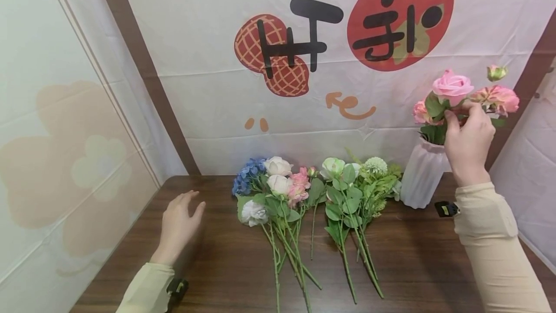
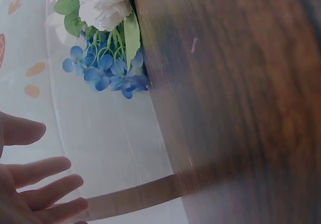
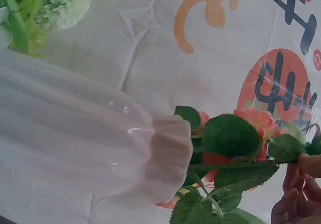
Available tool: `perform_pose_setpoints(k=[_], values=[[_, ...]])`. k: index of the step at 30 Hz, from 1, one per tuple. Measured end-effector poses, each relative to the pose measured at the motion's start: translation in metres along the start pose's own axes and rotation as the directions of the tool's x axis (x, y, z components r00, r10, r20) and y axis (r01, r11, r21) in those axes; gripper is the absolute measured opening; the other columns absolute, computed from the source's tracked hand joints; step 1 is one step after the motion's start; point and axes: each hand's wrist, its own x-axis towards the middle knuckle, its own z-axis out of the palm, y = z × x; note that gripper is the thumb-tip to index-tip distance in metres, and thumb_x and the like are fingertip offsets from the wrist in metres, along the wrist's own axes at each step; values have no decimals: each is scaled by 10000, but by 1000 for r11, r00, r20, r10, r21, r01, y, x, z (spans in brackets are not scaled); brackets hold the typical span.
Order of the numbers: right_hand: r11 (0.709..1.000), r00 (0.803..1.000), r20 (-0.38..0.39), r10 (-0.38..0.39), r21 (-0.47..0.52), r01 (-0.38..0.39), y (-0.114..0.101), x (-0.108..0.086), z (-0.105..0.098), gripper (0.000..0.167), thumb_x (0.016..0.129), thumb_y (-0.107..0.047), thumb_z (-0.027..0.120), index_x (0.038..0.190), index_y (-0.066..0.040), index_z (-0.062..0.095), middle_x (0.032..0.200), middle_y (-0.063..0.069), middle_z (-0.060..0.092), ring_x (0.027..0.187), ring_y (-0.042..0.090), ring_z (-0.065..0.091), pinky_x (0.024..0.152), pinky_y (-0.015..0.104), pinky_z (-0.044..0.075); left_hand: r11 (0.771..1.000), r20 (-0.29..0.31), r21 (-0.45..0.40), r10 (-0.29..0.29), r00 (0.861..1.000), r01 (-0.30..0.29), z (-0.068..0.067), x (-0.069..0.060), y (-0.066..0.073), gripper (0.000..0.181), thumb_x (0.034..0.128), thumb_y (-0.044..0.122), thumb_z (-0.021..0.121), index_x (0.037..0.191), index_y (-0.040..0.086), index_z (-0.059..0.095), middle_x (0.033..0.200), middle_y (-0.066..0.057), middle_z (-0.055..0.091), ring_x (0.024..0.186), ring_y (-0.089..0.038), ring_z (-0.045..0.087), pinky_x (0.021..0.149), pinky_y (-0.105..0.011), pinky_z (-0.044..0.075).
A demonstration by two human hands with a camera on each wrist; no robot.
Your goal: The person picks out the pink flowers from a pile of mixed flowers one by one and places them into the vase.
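Just under its bloom, a pink rose [image 1: 452, 87] is pinched at the stem by my right hand [image 1: 471, 141]; in the right wrist view the fingers [image 3: 308, 166] close on that green stem. The lower stem runs into the ruffled mouth of a white fluted vase [image 1: 420, 175]. Coral-pink flowers [image 1: 499, 99] and a small bud [image 1: 496, 72] stand around the rose. My left hand [image 1: 180, 223] hovers over the left of the table, fingers relaxed and holding nothing. Blue hydrangea [image 2: 108, 73] shows beyond it in the left wrist view.
On the brown wooden table [image 1: 226, 274] lie two loose groups of stems. One has blue, white and pink blooms [image 1: 278, 185]; the other has green-white flowers and leaves [image 1: 358, 187]. A printed cloth backdrop [image 1: 208, 100] hangs behind.
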Motion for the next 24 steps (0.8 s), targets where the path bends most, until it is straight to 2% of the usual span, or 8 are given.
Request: perform_pose_setpoints(k=[4, 11, 19, 24], values=[[999, 998, 51, -42, 14, 41, 6, -2, 1, 286, 946, -132, 551, 1103, 108, 558, 1002, 294, 605, 870, 350, 463, 822, 447, 316, 1000, 3, -1, -6, 1000, 6, -1, 1, 0, 364, 906, 176, 595, 1210, -24, 587, 1274, -263, 557, 1193, -468, 459, 938, -656, 345], [996, 992, 87, -92, -8, 93, 10, -4, 5, 280, 928, -122, 585, 1085, 110, 583, 997, 317, 614, 877, 450, 480, 784, 502, 307, 1000, -3, -9, -7, 1000, 7, 1, -1, -1, 361, 904, 180, 594, 1199, -27, 588, 1275, -262, 556, 1200, -475, 450, 936, -657, 340], [996, 993, 88, -77, -42, 81, 12, -5, 12, 277, 916, -159, 612, 1031, 92, 627, 883, 302, 613, 855, 438, 485, 774, 512, 314, 1000, -2, -8, -9, 1000, 9, 0, 0, -1, 368, 906, 186, 593, 1204, -29, 585, 1283, -260, 552, 1207, -472, 445, 942, -658, 336], [997, 993, 98, -60, -49, 65, 13, -6, 17, 288, 918, -178, 609, 1025, 88, 638, 860, 296, 620, 856, 424, 488, 763, 468, 310, 1000, 9, -7, -16, 1000, 17, -1, 0, -2, 377, 909, 188, 591, 1218, -27, 579, 1292, -260, 546, 1212, -473, 441, 942, -666, 332]])
